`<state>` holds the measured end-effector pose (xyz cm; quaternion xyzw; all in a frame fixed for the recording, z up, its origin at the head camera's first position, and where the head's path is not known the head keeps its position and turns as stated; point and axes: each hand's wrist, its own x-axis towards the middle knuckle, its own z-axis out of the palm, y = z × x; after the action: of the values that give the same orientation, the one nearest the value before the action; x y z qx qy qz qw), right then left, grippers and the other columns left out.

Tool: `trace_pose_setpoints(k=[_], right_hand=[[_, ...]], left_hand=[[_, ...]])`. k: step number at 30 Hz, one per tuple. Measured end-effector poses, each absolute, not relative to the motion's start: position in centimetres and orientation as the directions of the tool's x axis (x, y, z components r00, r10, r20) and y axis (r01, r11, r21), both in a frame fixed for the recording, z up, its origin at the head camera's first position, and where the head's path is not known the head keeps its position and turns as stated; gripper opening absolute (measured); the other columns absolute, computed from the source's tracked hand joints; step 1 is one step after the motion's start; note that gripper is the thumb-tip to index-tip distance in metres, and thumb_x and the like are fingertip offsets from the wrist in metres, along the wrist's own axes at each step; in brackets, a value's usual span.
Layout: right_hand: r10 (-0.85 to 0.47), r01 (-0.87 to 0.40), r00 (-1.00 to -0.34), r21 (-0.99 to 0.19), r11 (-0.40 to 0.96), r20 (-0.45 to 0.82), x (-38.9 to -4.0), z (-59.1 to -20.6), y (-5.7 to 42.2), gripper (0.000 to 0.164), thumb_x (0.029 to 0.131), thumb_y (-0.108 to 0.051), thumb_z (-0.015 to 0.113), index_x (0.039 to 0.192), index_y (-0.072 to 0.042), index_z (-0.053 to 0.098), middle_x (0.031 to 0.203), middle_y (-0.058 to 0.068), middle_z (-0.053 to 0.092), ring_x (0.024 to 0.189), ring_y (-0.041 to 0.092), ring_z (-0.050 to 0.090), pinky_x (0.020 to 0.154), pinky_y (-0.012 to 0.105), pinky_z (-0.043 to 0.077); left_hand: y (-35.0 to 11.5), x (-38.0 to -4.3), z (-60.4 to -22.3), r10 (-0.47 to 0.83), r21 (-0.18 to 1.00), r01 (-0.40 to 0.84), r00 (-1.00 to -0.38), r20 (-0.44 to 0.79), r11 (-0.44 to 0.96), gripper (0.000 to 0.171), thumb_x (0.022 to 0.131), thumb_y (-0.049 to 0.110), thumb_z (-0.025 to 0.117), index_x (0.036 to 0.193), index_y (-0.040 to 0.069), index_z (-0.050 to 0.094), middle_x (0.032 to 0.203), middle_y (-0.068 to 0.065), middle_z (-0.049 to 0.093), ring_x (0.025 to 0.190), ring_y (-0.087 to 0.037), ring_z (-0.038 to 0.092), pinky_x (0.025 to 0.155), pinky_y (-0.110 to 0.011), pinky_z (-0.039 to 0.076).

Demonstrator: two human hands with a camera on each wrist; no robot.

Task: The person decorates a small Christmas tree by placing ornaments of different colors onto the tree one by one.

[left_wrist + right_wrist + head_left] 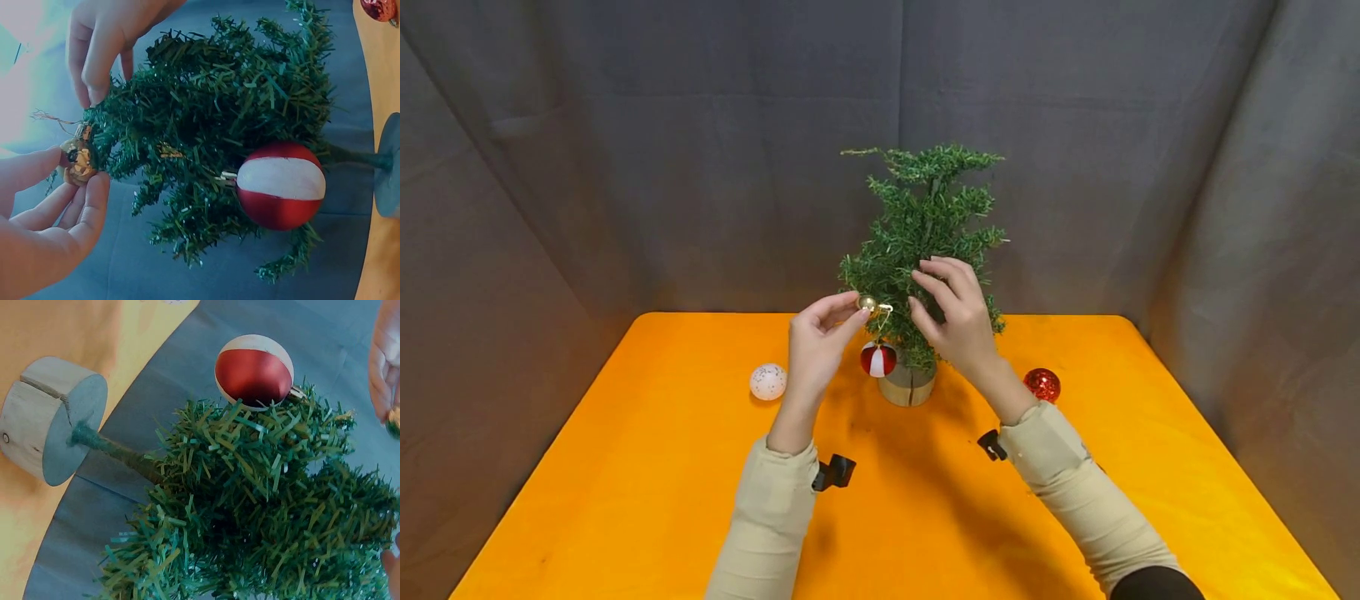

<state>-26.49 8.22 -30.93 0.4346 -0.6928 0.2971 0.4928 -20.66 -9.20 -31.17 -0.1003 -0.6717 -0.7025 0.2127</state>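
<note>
My left hand pinches a small shiny gold bauble between thumb and fingertips, at the left side of a small artificial Christmas tree. A thin string loop sticks out from the bauble's cap in the left wrist view. My right hand is at the front of the tree, its fingers loosely bent, with a gap between thumb and forefinger. Its fingertips are at the branches close to the gold bauble. Below the hands, a red and white striped bauble hangs from a lower branch.
The tree stands on a round wooden base on an orange-covered table. A white speckled ball lies left of it, and a red glittery bauble lies right, partly behind my right wrist. Grey cloth hangs around the table.
</note>
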Motion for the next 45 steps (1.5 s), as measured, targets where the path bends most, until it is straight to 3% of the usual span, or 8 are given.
trace_pose_setpoints(k=[10, 16, 22, 26, 30, 33, 38, 45], right_hand=[[-0.365, -0.897, -0.054, 0.115, 0.427, 0.930, -25.9, -31.3, 7.8, 0.026, 0.083, -0.023, 0.063, 0.093, 0.001, 0.065, 0.105, 0.017, 0.056, 0.105, 0.036, 0.047, 0.091, 0.047, 0.034], [-0.367, -0.902, -0.025, 0.138, 0.410, 0.930, -26.1, -31.4, 7.7, 0.024, 0.084, -0.022, 0.064, 0.090, 0.001, 0.068, 0.094, 0.014, 0.062, 0.100, 0.033, 0.051, 0.085, 0.046, 0.036], [-0.316, -0.905, -0.013, 0.124, 0.408, 0.949, -26.0, -31.4, 7.6, 0.020, 0.081, -0.017, 0.066, 0.087, 0.001, 0.070, 0.083, 0.011, 0.066, 0.091, 0.028, 0.056, 0.081, 0.043, 0.039], [-0.300, -0.911, 0.016, 0.137, 0.390, 0.954, -25.9, -31.5, 7.5, 0.015, 0.079, -0.012, 0.068, 0.085, 0.002, 0.070, 0.081, 0.010, 0.066, 0.085, 0.027, 0.057, 0.075, 0.041, 0.041], [-0.294, -0.916, 0.025, 0.140, 0.377, 0.956, -26.0, -31.6, 7.5, 0.011, 0.079, -0.008, 0.068, 0.084, 0.002, 0.070, 0.079, 0.010, 0.066, 0.081, 0.027, 0.057, 0.071, 0.039, 0.043], [-0.277, -0.922, 0.008, 0.115, 0.371, 0.961, -26.0, -31.6, 7.4, 0.013, 0.082, -0.009, 0.065, 0.082, 0.003, 0.070, 0.078, 0.011, 0.066, 0.079, 0.027, 0.057, 0.070, 0.038, 0.044], [-0.235, -0.948, -0.055, 0.023, 0.317, 0.970, -26.2, -31.6, 7.3, 0.011, 0.082, -0.005, 0.064, 0.079, 0.005, 0.068, 0.075, 0.013, 0.065, 0.076, 0.027, 0.057, 0.071, 0.038, 0.045], [-0.190, -0.954, -0.137, -0.078, 0.289, 0.972, -25.9, -31.3, 7.2, 0.006, 0.079, 0.001, 0.065, 0.078, 0.006, 0.067, 0.071, 0.013, 0.062, 0.071, 0.026, 0.056, 0.066, 0.035, 0.045]], left_hand=[[-8.6, -20.8, -30.9, -0.163, 0.894, 0.442, -0.890, 0.427, -0.073, 0.026, 0.080, -0.001, 0.063, 0.105, -0.010, 0.061, 0.097, -0.020, 0.061, 0.080, -0.014, 0.059, 0.079, -0.028, 0.047], [-8.3, -20.9, -30.9, -0.151, 0.884, 0.448, -0.891, 0.429, -0.132, 0.025, 0.080, -0.003, 0.062, 0.104, -0.012, 0.060, 0.092, -0.020, 0.061, 0.075, -0.012, 0.061, 0.075, -0.029, 0.050], [-8.1, -20.9, -31.0, -0.136, 0.876, 0.450, -0.892, 0.431, -0.175, 0.025, 0.081, -0.004, 0.062, 0.104, -0.012, 0.060, 0.088, -0.016, 0.063, 0.077, -0.025, 0.061, 0.072, -0.029, 0.050], [-8.0, -20.9, -31.0, -0.129, 0.879, 0.438, -0.898, 0.420, -0.187, 0.025, 0.082, -0.002, 0.061, 0.105, -0.012, 0.059, 0.085, -0.011, 0.063, 0.073, -0.017, 0.061, 0.070, -0.029, 0.051], [-8.0, -20.9, -31.1, -0.126, 0.884, 0.428, -0.903, 0.410, -0.189, 0.024, 0.082, -0.003, 0.061, 0.104, -0.013, 0.059, 0.084, -0.010, 0.062, 0.078, -0.032, 0.059, 0.073, -0.038, 0.050], [-8.0, -20.9, -31.2, -0.122, 0.890, 0.412, -0.911, 0.395, -0.197, 0.024, 0.082, -0.004, 0.060, 0.105, -0.013, 0.059, 0.086, -0.012, 0.062, 0.080, -0.032, 0.059, 0.076, -0.044, 0.048], [-8.0, -21.0, -31.4, -0.108, 0.902, 0.384, -0.923, 0.369, -0.197, 0.025, 0.081, -0.004, 0.061, 0.105, -0.012, 0.059, 0.093, -0.016, 0.062, 0.076, -0.014, 0.061, 0.077, -0.044, 0.047], [-8.3, -21.0, -31.5, -0.045, 0.933, 0.344, -0.939, 0.341, -0.107, 0.025, 0.082, 0.000, 0.062, 0.105, -0.010, 0.060, 0.093, -0.017, 0.062, 0.081, -0.028, 0.060, 0.072, -0.029, 0.050]])
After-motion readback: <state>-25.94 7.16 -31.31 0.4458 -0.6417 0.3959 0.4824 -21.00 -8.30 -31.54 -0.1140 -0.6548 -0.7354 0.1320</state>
